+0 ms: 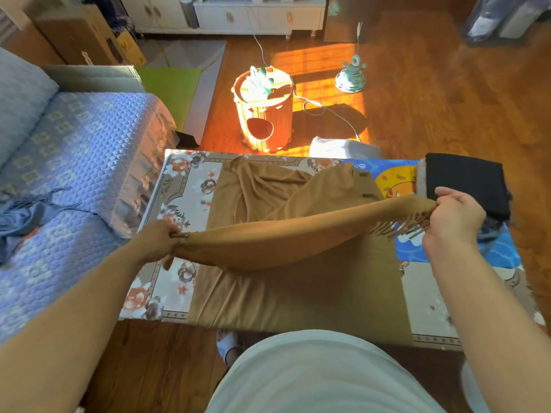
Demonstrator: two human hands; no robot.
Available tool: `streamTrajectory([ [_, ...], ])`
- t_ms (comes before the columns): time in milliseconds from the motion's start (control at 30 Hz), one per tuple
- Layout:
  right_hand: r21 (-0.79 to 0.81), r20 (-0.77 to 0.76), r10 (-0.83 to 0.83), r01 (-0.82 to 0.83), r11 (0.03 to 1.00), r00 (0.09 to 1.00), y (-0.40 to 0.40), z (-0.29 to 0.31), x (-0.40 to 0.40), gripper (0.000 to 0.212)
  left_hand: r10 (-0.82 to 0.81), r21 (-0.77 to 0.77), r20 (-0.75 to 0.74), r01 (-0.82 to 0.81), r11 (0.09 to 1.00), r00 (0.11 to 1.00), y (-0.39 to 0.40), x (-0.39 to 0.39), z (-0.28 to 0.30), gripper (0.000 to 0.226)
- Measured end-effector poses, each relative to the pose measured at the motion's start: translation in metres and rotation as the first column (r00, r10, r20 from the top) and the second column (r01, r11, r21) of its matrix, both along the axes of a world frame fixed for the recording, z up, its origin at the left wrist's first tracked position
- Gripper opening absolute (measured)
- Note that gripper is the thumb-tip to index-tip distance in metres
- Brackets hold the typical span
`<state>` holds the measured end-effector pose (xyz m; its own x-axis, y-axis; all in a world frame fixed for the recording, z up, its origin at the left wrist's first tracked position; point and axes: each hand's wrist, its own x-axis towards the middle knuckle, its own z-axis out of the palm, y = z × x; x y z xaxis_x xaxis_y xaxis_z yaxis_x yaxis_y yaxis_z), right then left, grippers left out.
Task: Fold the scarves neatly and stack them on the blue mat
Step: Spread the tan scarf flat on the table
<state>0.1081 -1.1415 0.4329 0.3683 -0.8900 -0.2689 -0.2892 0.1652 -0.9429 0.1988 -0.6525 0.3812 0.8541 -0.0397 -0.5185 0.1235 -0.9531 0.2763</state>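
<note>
A tan fringed scarf (298, 290) lies spread over the low table with the floral cloth (185, 186). My left hand (159, 241) grips one corner of its fringed end and my right hand (454, 217) pinches the other, so that edge hangs stretched above the table. Part of the scarf is bunched at the far side. The blue mat (504, 248) with a cartoon print covers the table's right end. A folded black scarf (468, 183) sits on the mat's far right. A blue fringed scarf (21, 216) lies crumpled on the sofa at the left.
A blue quilted sofa (74, 162) runs along the left. Beyond the table on the wooden floor stand an orange barrel-shaped house (265, 111), a teal toy (351, 74), a white cable and a white bag (337, 147). White cabinets line the back wall.
</note>
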Motion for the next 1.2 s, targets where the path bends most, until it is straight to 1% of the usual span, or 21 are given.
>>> streamTrajectory([
  [100,-0.194,-0.051,0.161,-0.168,0.967,0.986,0.019,0.005,-0.005,0.031,0.12,-0.345,-0.023,-0.121,0.931,0.992,-0.036,-0.016,0.023,0.039],
  [167,-0.26,-0.08,0.407,-0.413,0.873,0.91,0.037,0.012,-0.008,0.03,0.118,-0.514,-0.06,-0.132,0.847,0.991,-0.071,-0.025,0.046,0.043],
  [200,-0.282,-0.128,0.549,-0.561,0.778,0.826,0.05,0.017,-0.008,0.029,0.061,-0.557,-0.043,-0.075,0.827,0.997,-0.09,-0.029,0.059,0.047],
  [267,-0.266,-0.219,0.794,-0.818,0.511,0.567,0.076,0.028,-0.008,0.025,-0.081,-0.572,0.052,0.096,0.815,0.995,-0.128,-0.035,0.081,0.047],
  [333,-0.191,-0.229,0.931,-0.95,0.245,0.286,0.105,0.036,-0.01,0.034,-0.16,-0.613,0.109,0.193,0.766,0.981,-0.159,-0.039,0.098,0.04],
  [400,-0.163,-0.253,0.963,-0.985,0.051,0.092,0.128,0.033,-0.01,0.045,-0.169,-0.698,0.112,0.198,0.688,0.979,-0.182,-0.041,0.111,0.03],
  [433,-0.185,-0.3,0.95,-0.982,0.026,0.082,0.134,0.029,-0.008,0.038,-0.165,-0.727,0.106,0.19,0.66,0.981,-0.188,-0.041,0.115,0.024],
  [500,-0.22,-0.338,0.925,-0.97,0.103,0.175,0.136,0.026,-0.003,0.017,-0.222,-0.716,0.108,0.231,0.659,0.969,-0.19,-0.04,0.12,0.02],
  [533,-0.231,-0.343,0.913,-0.962,0.146,0.221,0.133,0.025,-0.001,0.021,-0.277,-0.69,0.11,0.274,0.67,0.955,-0.186,-0.04,0.12,0.026],
  [600,-0.234,-0.363,0.902,-0.96,0.153,0.232,0.124,0.025,0.002,0.02,-0.378,-0.59,0.118,0.371,0.717,0.918,-0.172,-0.04,0.109,0.037],
  [667,-0.24,-0.375,0.892,-0.956,0.168,0.251,0.113,0.028,0.0,0.022,-0.379,-0.418,0.196,0.426,0.802,0.905,-0.152,-0.04,0.091,0.034],
  [767,-0.245,-0.381,0.863,-0.937,0.25,0.33,0.098,0.027,-0.004,0.027,-0.18,-0.263,0.386,0.295,0.919,0.905,-0.118,-0.046,0.062,0.033],
  [833,-0.234,-0.371,0.866,-0.936,0.262,0.335,0.093,0.029,-0.006,0.027,-0.024,-0.297,0.473,0.185,0.937,0.881,-0.098,-0.055,0.05,0.038],
  [900,-0.227,-0.397,0.863,-0.944,0.239,0.314,0.091,0.029,-0.007,0.024,0.113,-0.367,0.46,0.073,0.927,0.881,-0.09,-0.069,0.044,0.037],
  [933,-0.233,-0.411,0.862,-0.948,0.216,0.297,0.091,0.029,-0.007,0.022,0.239,-0.485,0.36,-0.038,0.874,0.902,-0.091,-0.076,0.044,0.037],
  [967,-0.239,-0.428,0.861,-0.953,0.188,0.277,0.09,0.028,-0.008,0.021,0.386,-0.663,0.171,-0.184,0.726,0.906,-0.094,-0.082,0.045,0.038],
  [1000,-0.247,-0.445,0.86,-0.957,0.151,0.251,0.091,0.027,-0.008,0.02,0.484,-0.804,-0.066,-0.333,0.492,0.873,-0.1,-0.087,0.05,0.039],
  [1033,-0.259,-0.464,0.857,-0.96,0.109,0.222,0.091,0.025,-0.009,0.018,0.493,-0.851,-0.294,-0.459,0.254,0.819,-0.105,-0.091,0.055,0.039],
  [1067,-0.274,-0.481,0.854,-0.959,0.067,0.197,0.092,0.023,-0.01,0.016,0.44,-0.837,-0.456,-0.541,0.084,0.774,-0.108,-0.092,0.057,0.036],
  [1100,-0.289,-0.487,0.855,-0.957,0.035,0.178,0.092,0.019,-0.012,0.014,0.374,-0.799,-0.561,-0.601,-0.013,0.738,-0.109,-0.093,0.057,0.035],
  [1200,-0.298,-0.477,0.866,-0.955,0.001,0.149,0.093,0.004,-0.02,0.011,0.185,-0.668,-0.743,-0.723,-0.173,0.643,-0.108,-0.096,0.051,0.039],
])
